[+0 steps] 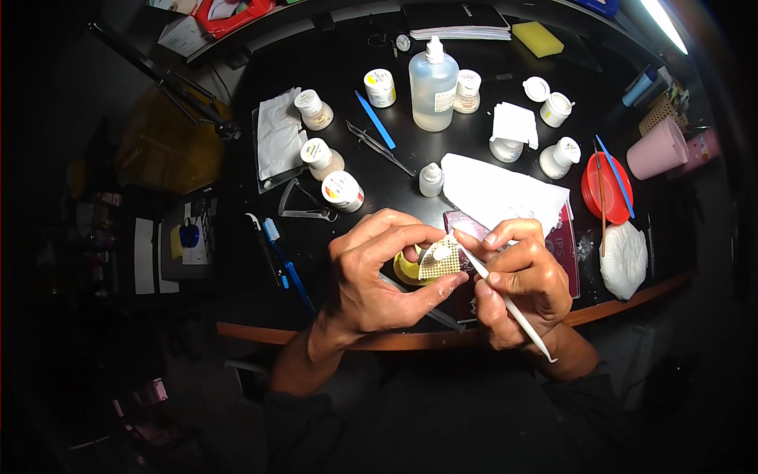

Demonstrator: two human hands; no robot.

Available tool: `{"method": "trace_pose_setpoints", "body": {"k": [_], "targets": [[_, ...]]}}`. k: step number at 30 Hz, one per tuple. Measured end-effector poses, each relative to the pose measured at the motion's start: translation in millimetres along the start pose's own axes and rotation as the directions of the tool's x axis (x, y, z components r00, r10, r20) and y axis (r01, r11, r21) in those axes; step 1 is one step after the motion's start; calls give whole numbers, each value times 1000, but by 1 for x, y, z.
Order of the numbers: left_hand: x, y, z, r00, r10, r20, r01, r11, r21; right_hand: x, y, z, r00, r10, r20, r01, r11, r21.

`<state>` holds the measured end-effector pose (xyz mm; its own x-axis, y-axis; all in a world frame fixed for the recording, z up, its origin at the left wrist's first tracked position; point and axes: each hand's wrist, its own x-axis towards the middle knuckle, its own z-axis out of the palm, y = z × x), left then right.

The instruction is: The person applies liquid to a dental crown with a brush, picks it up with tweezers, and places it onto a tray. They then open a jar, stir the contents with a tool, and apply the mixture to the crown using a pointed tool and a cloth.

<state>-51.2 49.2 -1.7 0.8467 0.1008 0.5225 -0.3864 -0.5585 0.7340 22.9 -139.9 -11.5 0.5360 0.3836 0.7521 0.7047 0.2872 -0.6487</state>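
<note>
Between its thumb and fingers my left hand (371,272) grips a beige perforated tray (430,272), tilted toward me. A small white lump (441,254) sits on the tray's face. My right hand (529,280) pinches a slim white double-ended tool (517,314) like a pen. One tip of that tool is right at the tray's edge, and its hooked end points down toward me. Behind my left fingers, part of a yellow round object (406,268) shows. A dark red booklet or box (564,253) lies under and beside my right hand, partly covered.
Toward the back of the black table stand a large clear bottle (433,87), a small dropper bottle (431,180) and several white-lidded jars (343,191). White paper (505,193) lies beyond my hands. On the right are a red bowl (592,207), a pink cup (657,148) and white wadding (624,265). Brushes (294,276) lie left.
</note>
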Motion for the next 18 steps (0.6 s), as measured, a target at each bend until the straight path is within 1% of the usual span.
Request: {"method": "trace_pose_setpoints", "body": {"k": [12,15,18], "targets": [[0,0,1,1000,0,-1,0,1000,-4,-1,0,1,1000,5,-7,-5,1000,-9],[0,1,-3,1000,3,-4,-3,1000,10,0,2,-2,1000,-15,2,15,1000,-18],[2,0,-17,999,-8,-38,9,999,49,-1,5,-1,996,-30,-90,27,999,-37]]}}
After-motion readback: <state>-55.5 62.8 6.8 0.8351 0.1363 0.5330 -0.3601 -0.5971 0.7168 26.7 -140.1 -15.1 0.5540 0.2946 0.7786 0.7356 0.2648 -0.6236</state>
